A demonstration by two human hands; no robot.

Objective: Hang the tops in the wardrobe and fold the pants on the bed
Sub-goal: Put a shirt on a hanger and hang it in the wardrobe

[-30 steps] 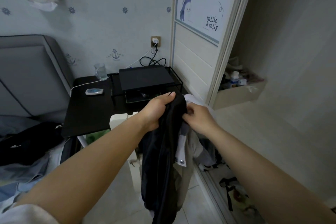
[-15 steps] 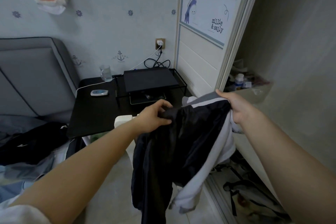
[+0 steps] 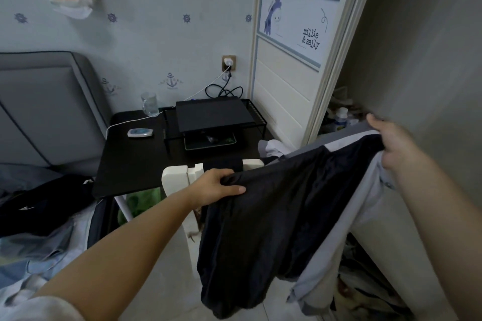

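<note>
Wardrobe (image 3: 294,65): we see its slatted white door at right, the dark opening beside it. A shelf inside holds small bottles, too blurred to tell more.

Bed (image 3: 39,229): lower left, grey headboard behind. Dark and pale blue clothes lie heaped on it.

Counter (image 3: 125,164): black, between bed and wardrobe. A black rack (image 3: 216,114) sits at its back right corner; a glass (image 3: 150,104) at the back edge, left of the rack; a small white remote (image 3: 139,133) in front of the glass, with a white cable running past it.

Top (image 3: 273,203): black and grey, with pale lining. We hold it spread in the air in front of the wardrobe opening, its lower part hanging toward the floor.

Left hand (image 3: 216,186): fingers curled, gripping the top's left edge, thumb laid over the black cloth.

Right hand (image 3: 391,143): higher and farther right, gripping the top's grey edge, fingers wrapped into the cloth.

White chair back (image 3: 177,177): just behind the left hand, at the counter's front edge.
</note>
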